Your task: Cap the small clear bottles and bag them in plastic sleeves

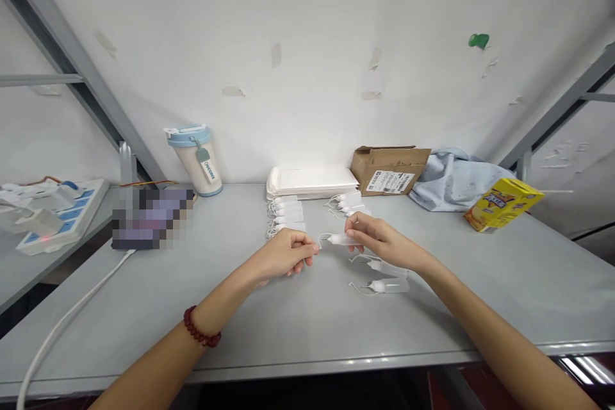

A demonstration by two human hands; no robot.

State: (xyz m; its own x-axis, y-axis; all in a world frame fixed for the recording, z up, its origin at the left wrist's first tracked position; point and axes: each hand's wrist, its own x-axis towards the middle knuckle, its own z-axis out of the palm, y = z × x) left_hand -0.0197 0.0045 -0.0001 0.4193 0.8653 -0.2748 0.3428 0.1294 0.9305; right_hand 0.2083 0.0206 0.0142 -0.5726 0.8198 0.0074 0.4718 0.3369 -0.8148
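Frame centre: right hand [372, 237] gripped small translucent plastic bottle [340, 239], presumably steadying it; left hand [288, 253] pinched its thin white strap [321, 236].

No legible text | tumbler [189, 157]: lettering too small | yellow box [504, 204]: lettering blurred | carton label [390, 182]: print too fine

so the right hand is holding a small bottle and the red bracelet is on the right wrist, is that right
Not quite: the red bracelet is on the left wrist, as the head view shows. The right hand is indeed holding a small bottle.
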